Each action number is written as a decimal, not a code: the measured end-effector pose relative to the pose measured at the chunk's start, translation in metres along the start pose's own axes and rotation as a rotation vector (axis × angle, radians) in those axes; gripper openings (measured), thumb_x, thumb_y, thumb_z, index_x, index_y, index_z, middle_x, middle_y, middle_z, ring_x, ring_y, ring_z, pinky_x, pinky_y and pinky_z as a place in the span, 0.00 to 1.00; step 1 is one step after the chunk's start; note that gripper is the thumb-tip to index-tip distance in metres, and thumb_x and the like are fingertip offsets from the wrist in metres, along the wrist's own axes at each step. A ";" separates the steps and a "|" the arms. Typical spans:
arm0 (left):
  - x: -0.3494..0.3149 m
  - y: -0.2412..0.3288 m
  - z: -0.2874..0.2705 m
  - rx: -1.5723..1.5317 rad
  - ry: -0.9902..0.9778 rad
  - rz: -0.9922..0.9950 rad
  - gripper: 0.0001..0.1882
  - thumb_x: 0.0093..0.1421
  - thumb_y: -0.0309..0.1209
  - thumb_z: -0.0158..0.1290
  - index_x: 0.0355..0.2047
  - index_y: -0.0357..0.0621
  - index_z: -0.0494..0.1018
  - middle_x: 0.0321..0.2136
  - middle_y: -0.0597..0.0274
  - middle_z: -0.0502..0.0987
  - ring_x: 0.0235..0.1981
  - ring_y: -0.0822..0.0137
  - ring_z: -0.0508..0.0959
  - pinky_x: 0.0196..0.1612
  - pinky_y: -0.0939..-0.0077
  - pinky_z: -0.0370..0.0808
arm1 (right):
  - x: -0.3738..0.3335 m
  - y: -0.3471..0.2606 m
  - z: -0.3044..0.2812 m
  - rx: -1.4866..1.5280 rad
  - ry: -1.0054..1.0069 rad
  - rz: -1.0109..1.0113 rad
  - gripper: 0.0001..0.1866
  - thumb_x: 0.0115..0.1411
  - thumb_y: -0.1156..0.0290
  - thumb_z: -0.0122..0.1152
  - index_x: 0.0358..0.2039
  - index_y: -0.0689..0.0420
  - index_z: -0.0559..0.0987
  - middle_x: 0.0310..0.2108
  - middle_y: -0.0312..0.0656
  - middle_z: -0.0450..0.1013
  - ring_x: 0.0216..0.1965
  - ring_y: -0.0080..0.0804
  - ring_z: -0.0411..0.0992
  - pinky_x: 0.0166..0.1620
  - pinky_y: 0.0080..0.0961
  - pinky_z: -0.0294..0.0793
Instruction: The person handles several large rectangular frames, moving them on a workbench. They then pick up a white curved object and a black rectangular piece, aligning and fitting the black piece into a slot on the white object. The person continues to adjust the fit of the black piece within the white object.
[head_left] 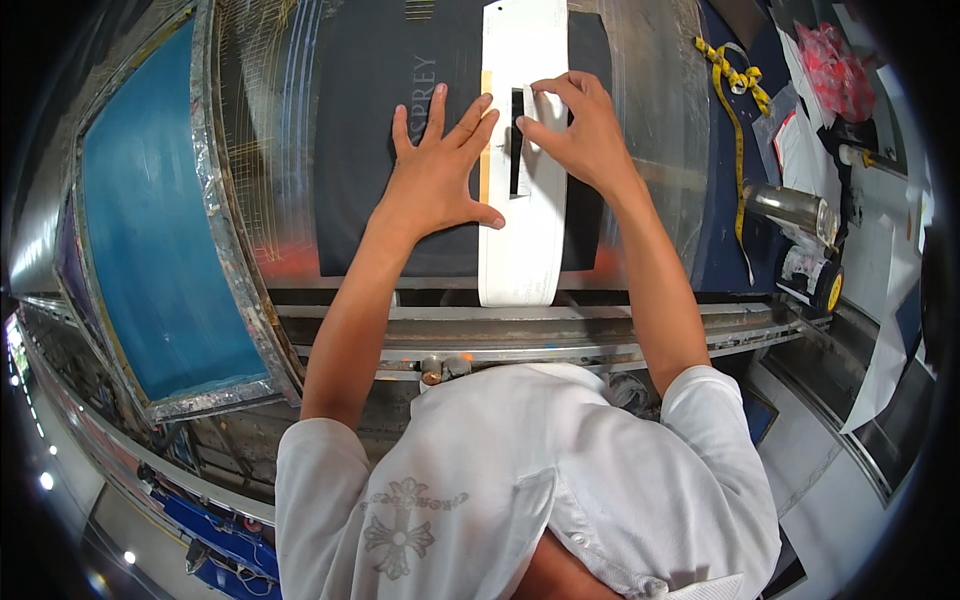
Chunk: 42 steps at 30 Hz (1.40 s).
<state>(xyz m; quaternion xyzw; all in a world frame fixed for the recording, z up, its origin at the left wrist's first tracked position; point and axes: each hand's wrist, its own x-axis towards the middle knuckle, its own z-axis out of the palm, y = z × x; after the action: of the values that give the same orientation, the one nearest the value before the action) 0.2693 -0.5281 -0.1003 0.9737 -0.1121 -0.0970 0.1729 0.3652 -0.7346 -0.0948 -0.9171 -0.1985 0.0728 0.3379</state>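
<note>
My left hand (432, 180) lies spread over a dark fabric panel (352, 190), its fingertips and thumb reaching the left edge of a long white card template (520, 255). The template lies lengthwise across the fabric, with a narrow slot cut in it that shows dark beneath. Curled at the slot, my right hand (592, 135) has thumb and forefinger pinched on a thin white strip (530, 108) along the slot's right side. Pale lettering shows on the fabric beside my left fingers. A tan strip (485, 165) runs along the template's left edge.
On the left stands a framed blue printing screen (155, 190). A metal rail (620, 325) crosses in front of me. To the right are a yellow tape measure (740, 190), a metal cylinder (790, 208), a roll of tape (828, 287) and crumpled pink plastic (832, 75).
</note>
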 end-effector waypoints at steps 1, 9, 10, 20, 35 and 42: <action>0.000 0.000 0.000 -0.001 0.011 0.003 0.72 0.28 0.67 0.70 0.73 0.55 0.53 0.74 0.69 0.51 0.76 0.46 0.40 0.68 0.23 0.36 | 0.000 -0.001 0.000 -0.042 -0.012 0.011 0.27 0.53 0.55 0.71 0.52 0.52 0.80 0.55 0.49 0.67 0.58 0.48 0.66 0.56 0.42 0.70; -0.004 -0.004 0.003 -0.013 0.044 -0.012 0.73 0.25 0.67 0.70 0.73 0.57 0.53 0.74 0.70 0.52 0.75 0.45 0.40 0.68 0.24 0.35 | 0.002 -0.002 0.002 0.012 -0.022 0.004 0.28 0.51 0.56 0.71 0.51 0.53 0.81 0.54 0.48 0.67 0.58 0.50 0.64 0.59 0.44 0.68; -0.004 -0.004 0.003 -0.023 0.049 -0.016 0.73 0.25 0.67 0.70 0.73 0.58 0.53 0.74 0.70 0.52 0.75 0.45 0.40 0.68 0.24 0.35 | 0.002 -0.002 0.002 0.023 -0.031 0.013 0.28 0.51 0.56 0.70 0.51 0.53 0.81 0.54 0.48 0.67 0.57 0.50 0.64 0.59 0.43 0.68; -0.002 -0.010 -0.002 -0.034 0.031 -0.014 0.73 0.24 0.66 0.71 0.73 0.58 0.54 0.74 0.69 0.53 0.76 0.46 0.40 0.69 0.25 0.34 | 0.006 -0.005 0.004 0.068 -0.016 -0.004 0.27 0.50 0.57 0.70 0.50 0.54 0.82 0.52 0.48 0.68 0.55 0.50 0.66 0.57 0.43 0.70; -0.005 -0.008 -0.006 -0.023 -0.007 -0.014 0.70 0.26 0.66 0.70 0.72 0.61 0.57 0.74 0.68 0.51 0.75 0.44 0.40 0.68 0.24 0.35 | 0.006 -0.006 0.005 0.077 -0.018 -0.004 0.26 0.51 0.58 0.70 0.51 0.52 0.82 0.52 0.47 0.68 0.56 0.48 0.65 0.57 0.41 0.69; -0.004 -0.009 -0.006 -0.045 -0.021 -0.008 0.68 0.26 0.65 0.70 0.71 0.66 0.58 0.74 0.69 0.51 0.75 0.43 0.39 0.68 0.22 0.35 | 0.006 -0.003 -0.001 0.120 -0.043 0.022 0.25 0.51 0.60 0.72 0.51 0.51 0.82 0.53 0.45 0.67 0.55 0.43 0.67 0.55 0.37 0.70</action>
<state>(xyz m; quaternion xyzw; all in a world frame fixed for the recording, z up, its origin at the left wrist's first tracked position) 0.2686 -0.5176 -0.0977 0.9689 -0.1077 -0.1106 0.1933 0.3697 -0.7310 -0.0919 -0.8956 -0.1910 0.1081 0.3870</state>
